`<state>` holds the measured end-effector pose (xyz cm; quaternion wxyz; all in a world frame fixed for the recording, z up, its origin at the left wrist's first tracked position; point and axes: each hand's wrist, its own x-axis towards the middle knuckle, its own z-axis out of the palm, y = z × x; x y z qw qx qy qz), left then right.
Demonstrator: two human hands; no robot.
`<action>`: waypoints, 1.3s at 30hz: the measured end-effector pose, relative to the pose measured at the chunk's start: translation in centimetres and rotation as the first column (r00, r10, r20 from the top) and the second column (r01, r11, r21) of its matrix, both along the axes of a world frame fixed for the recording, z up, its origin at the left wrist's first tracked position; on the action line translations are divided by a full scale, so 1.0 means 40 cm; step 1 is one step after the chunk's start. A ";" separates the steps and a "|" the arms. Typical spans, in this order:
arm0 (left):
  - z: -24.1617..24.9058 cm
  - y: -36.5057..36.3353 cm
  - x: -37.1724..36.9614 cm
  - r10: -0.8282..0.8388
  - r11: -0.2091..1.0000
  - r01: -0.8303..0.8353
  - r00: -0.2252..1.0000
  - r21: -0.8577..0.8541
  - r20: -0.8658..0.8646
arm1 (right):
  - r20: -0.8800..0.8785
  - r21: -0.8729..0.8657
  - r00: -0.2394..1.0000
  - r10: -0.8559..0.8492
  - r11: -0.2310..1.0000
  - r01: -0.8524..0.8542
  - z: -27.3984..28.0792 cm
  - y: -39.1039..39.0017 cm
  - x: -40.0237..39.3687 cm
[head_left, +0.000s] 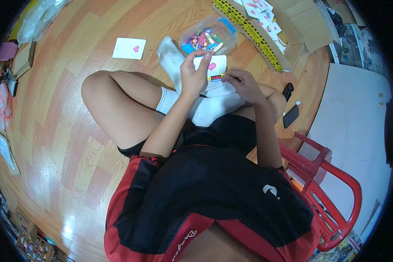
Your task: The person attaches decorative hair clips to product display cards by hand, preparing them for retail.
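My left hand [194, 73] grips a white card [219, 62] with a pink heart near its middle, thumb on the front. A small strip with red, yellow and dark colours [215, 78] lies across the card's lower part. At that strip's right end, my right hand [243, 84] is closed in a pinch; what exactly sits between its fingertips is too small to make out. Just beyond the hands stands a clear plastic container [229, 40] with several small colourful pieces [203, 39] in it. Another white card with a pink heart [129, 48] lies on the floor to the left.
A cardboard box [293, 56] edged with yellow patterned tape holds several cards [266, 17]. On the right are a black phone-like object [291, 116] and a red plastic chair [336, 192]. Plastic bags [39, 17] and boxes line the left side of the wooden floor [74, 131].
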<state>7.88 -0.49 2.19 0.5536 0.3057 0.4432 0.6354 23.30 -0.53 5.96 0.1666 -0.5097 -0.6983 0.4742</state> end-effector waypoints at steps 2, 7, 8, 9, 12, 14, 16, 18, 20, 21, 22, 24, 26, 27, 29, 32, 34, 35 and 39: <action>0.003 0.000 0.001 -0.002 1.000 0.002 1.000 0.013 0.003 | -0.102 -0.038 0.994 -0.029 0.999 0.025 -0.005 -0.004 0.002; -0.008 0.001 0.008 -0.072 0.997 0.074 0.996 -0.026 0.059 | 0.020 0.060 1.000 -0.008 0.998 0.007 -0.017 0.003 0.016; -0.011 0.002 0.009 -0.074 0.997 0.075 0.996 -0.022 0.058 | 0.043 0.070 0.999 -0.017 0.997 0.014 -0.015 0.006 0.017; -0.006 0.002 0.008 -0.053 0.998 0.055 0.997 -0.024 0.057 | 0.043 0.074 0.999 -0.018 0.997 0.015 -0.009 0.007 0.014; -0.006 0.001 0.006 -0.021 0.999 0.024 0.997 -0.047 0.071 | 0.036 0.111 0.998 0.056 0.992 -0.060 0.013 0.002 -0.001; -0.009 0.000 0.007 -0.008 0.998 0.013 0.997 -0.066 0.082 | 0.066 0.126 0.996 0.059 0.990 -0.067 0.025 -0.002 -0.014; 0.001 -0.002 0.005 0.019 0.998 -0.010 0.986 -0.056 0.166 | 0.049 0.126 0.998 0.032 0.991 -0.038 0.022 -0.004 -0.020; -0.005 -0.001 0.005 0.009 0.999 0.000 0.984 -0.052 0.177 | 0.031 0.125 0.999 0.007 0.992 -0.011 0.024 -0.002 -0.022; -0.011 -0.001 0.006 -0.002 0.999 0.011 0.982 -0.046 0.188 | 0.207 0.078 0.978 0.024 0.996 -0.040 0.037 0.005 -0.020; -0.010 -0.001 0.006 -0.022 0.997 0.033 0.988 -0.075 0.155 | 0.206 0.083 0.978 0.022 0.996 -0.040 0.052 0.009 -0.020; -0.010 -0.001 0.007 -0.042 0.993 0.055 0.992 -0.104 0.123 | 0.294 0.038 0.956 0.023 0.999 -0.035 0.072 0.012 -0.021; -0.014 0.003 0.007 -0.038 0.994 0.056 0.984 -0.097 0.176 | 0.379 -0.002 0.925 0.026 1.000 -0.027 0.072 0.016 -0.007; -0.019 0.007 0.006 -0.033 0.994 0.055 0.973 -0.090 0.227 | 0.080 -0.098 0.996 -0.046 0.994 0.054 0.025 0.015 0.019; -0.021 0.006 0.005 -0.036 0.994 0.060 0.970 -0.090 0.242 | 0.079 -0.092 0.996 -0.046 0.994 0.053 0.022 0.015 0.019; -0.023 0.006 0.003 -0.042 0.995 0.064 0.966 -0.082 0.256 | -0.005 -0.196 0.999 0.042 0.980 -0.043 0.018 0.012 0.018; -0.011 0.012 -0.009 0.002 0.998 0.017 0.953 -0.058 0.303 | -0.151 -0.270 0.975 -0.163 0.956 0.118 -0.027 0.039 0.062; 0.005 0.023 -0.037 0.052 0.994 -0.014 0.929 -0.105 0.367 | -0.312 -0.284 0.896 -0.317 0.931 0.231 0.018 0.094 0.082; -0.010 0.027 -0.048 0.097 0.994 -0.069 0.927 -0.090 0.361 | -0.454 -0.327 0.767 -0.453 0.886 0.330 0.043 0.128 0.096; -0.045 0.043 -0.072 0.191 0.977 -0.132 0.894 -0.167 0.406 | -0.499 -0.267 0.678 -0.541 0.839 0.473 0.085 0.316 0.151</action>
